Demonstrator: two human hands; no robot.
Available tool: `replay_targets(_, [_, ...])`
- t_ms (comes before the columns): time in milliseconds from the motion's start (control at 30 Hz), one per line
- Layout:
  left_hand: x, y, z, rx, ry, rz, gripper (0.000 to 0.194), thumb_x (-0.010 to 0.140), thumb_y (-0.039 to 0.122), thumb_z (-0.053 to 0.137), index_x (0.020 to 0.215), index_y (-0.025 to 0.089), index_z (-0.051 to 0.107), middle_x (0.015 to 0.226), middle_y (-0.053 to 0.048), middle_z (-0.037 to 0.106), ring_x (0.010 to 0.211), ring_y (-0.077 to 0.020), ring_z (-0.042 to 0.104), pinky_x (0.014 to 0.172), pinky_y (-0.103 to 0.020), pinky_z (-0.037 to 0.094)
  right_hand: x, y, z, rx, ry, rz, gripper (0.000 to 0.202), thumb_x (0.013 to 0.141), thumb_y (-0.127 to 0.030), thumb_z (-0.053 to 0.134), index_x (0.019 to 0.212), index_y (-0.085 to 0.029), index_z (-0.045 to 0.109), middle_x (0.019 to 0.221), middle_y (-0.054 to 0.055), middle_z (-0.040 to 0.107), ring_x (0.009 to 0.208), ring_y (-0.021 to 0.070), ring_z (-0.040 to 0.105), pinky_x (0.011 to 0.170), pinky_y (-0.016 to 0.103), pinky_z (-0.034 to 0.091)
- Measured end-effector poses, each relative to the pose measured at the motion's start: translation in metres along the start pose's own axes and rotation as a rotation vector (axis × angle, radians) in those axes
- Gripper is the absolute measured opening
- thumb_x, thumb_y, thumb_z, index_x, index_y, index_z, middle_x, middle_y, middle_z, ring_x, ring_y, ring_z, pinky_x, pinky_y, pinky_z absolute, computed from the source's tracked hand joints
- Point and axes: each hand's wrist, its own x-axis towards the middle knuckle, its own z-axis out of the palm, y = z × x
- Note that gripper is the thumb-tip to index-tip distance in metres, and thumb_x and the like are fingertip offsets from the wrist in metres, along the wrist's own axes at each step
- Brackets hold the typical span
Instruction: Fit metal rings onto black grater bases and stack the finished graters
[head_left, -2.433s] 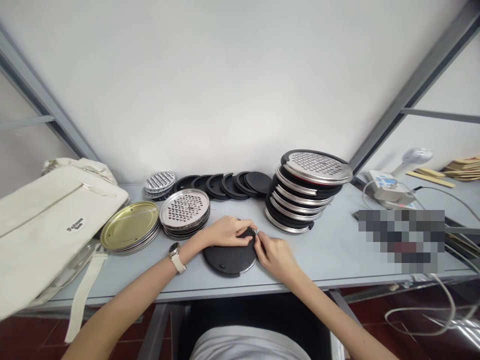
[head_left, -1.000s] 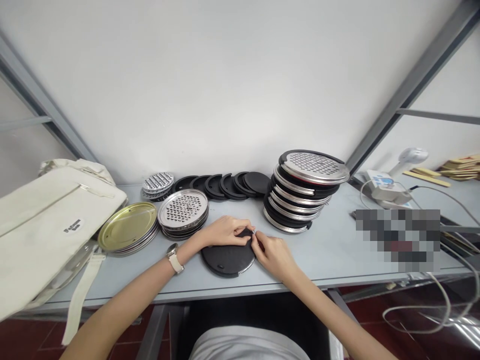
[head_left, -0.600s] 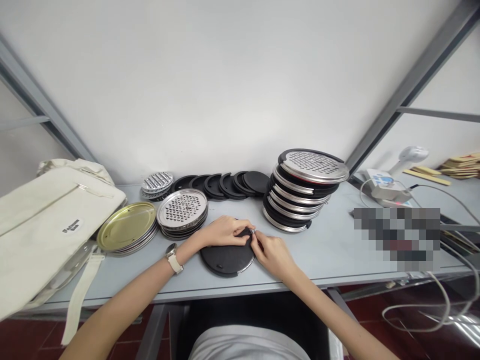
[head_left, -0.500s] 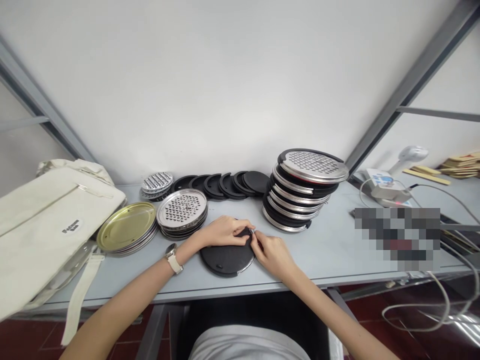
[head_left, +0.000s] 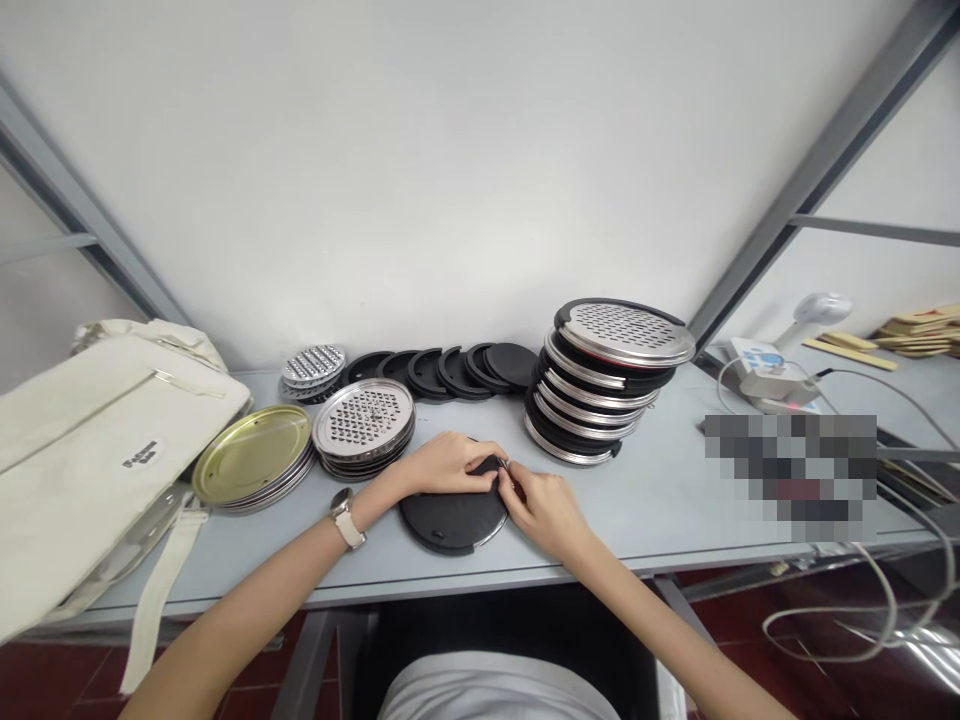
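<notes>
A black round grater lid (head_left: pixel 450 522) lies on the table in front of me, with a strip of silver metal edge showing along its lower right. My left hand (head_left: pixel 448 463) reaches over its far side, thumb and fingers closed on the black rim. Opposite it, my right hand (head_left: pixel 549 508) is closed at the right edge of the lid, its fingertips pinched close to the left thumb. A small dark, slightly reddish bit shows among the right fingers; what it is stays hidden.
Left stand a cream bag (head_left: pixel 112 430), gold-coloured discs (head_left: pixel 255 455) and metal grater plates (head_left: pixel 364 420). Black lids (head_left: pixel 427 373) lie in a row along the wall. A tall stack of lidded graters (head_left: pixel 600 395) rises at right, before a blurred patch (head_left: pixel 795 475), a white scanner (head_left: pixel 814 315) and cables.
The right fingers have shifted slightly at the lid's edge, and a dark reddish bit now shows between them. The left hand and the lid stay nearly in place.
</notes>
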Motion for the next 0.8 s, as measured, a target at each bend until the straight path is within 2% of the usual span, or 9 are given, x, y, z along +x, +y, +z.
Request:
replay_targets(500, [-0.0019,0.0029,-0.0002,0.065,0.037,0.007,0.023,0.084,0.029,0.051,0.106,0.023,0.057,0.056,0.007,0.046,0.050,-0.0090,0.044,0.052,-0.021,0.030,0.0002,-0.0011,-0.0035,0.120,0.086,0.024,0.023,0.092,-0.029,0.038,0.074,-0.020,0.049,0.058,-0.002,0.057,0.048,0.0118,0.050,0.050,0.023,0.024])
replay_targets(700, [-0.0030,0.0035,-0.0007,0.030,0.044,-0.016,0.031,0.084,0.029,0.053,0.114,0.022,0.052,0.059,0.007,0.048,0.052,-0.0094,0.046,0.053,-0.021,0.031,0.0004,-0.0003,-0.0049,0.140,0.089,0.051,0.018,0.091,-0.029,0.040,0.078,-0.020,0.047,0.053,-0.004,0.050,0.046,0.0112,0.046,0.049,0.022,0.025])
replay_targets(800, [-0.0029,0.0038,-0.0010,-0.010,0.054,-0.038,0.027,0.088,0.033,0.050,0.112,0.022,0.054,0.058,0.007,0.047,0.051,-0.0098,0.046,0.053,-0.021,0.031,0.0007,0.0003,-0.0046,0.144,0.096,0.055,0.017,0.091,-0.029,0.039,0.079,-0.020,0.049,0.052,-0.005,0.049,0.046,0.0116,0.047,0.049,0.022,0.025])
